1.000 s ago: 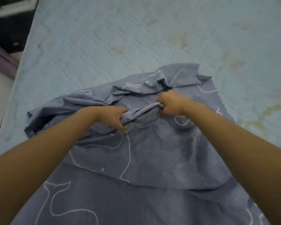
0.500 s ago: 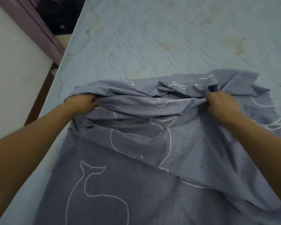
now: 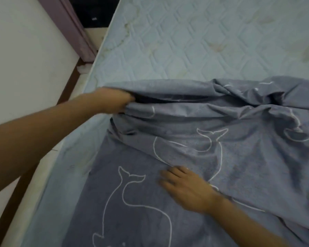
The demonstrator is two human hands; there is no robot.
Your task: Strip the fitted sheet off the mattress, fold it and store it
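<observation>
Nearest the viewer, the fitted sheet (image 3: pixel 203 143) lies on the mattress (image 3: pixel 194 47), covering its near part and stopping short of the left edge, where a pale blue strip of mattress shows. The cloth is grey-blue, printed with whales (image 3: pixel 132 202) drawn in thin white outline. Its lowest layer lies fairly flat; a second layer is folded over it from the right and the far side, its diagonal edge running across the middle of the view.

The right hand (image 3: pixel 187 189), blurred, rests palm down on the sheet at that diagonal edge, its fingers (image 3: pixel 171 173) straight and slightly spread, gripping nothing.

Farther off, the left hand (image 3: pixel 112 100) grips the far folded edge of the sheet near the mattress's left side, its fingers (image 3: pixel 126 102) curled into the cloth. From there the fold runs right in long ridges and bunches into deep creases at the right of the view.

Beyond the sheet the mattress is bare: pale blue, diamond-quilted, marked with brownish stains. At far left stand a white wall (image 3: pixel 25 50) and a purple door frame (image 3: pixel 70 27).
</observation>
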